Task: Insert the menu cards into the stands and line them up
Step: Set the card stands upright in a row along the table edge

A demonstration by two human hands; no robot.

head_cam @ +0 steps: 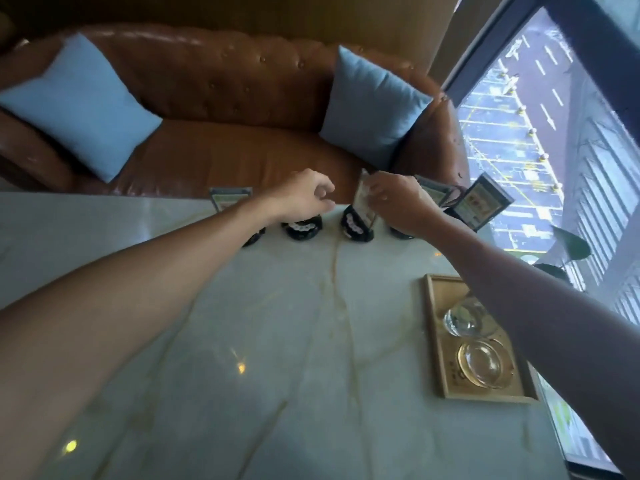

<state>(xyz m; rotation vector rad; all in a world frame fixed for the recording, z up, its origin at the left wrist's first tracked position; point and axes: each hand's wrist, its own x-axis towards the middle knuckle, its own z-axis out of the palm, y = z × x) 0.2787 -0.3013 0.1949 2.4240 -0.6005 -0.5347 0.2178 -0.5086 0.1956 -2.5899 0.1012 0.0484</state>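
Several round black stands sit in a row near the far edge of the marble table. My right hand pinches a menu card that stands tilted in the middle stand. My left hand hovers with curled fingers over the stand beside it, whose card I cannot see. At the far left another card stands upright, its base partly behind my left forearm. Two more cards stand at the right, their bases mostly hidden by my right wrist.
A wooden tray at the table's right holds a glass ashtray and a glass cup. Behind the table is a brown leather sofa with two blue cushions. A window runs along the right.
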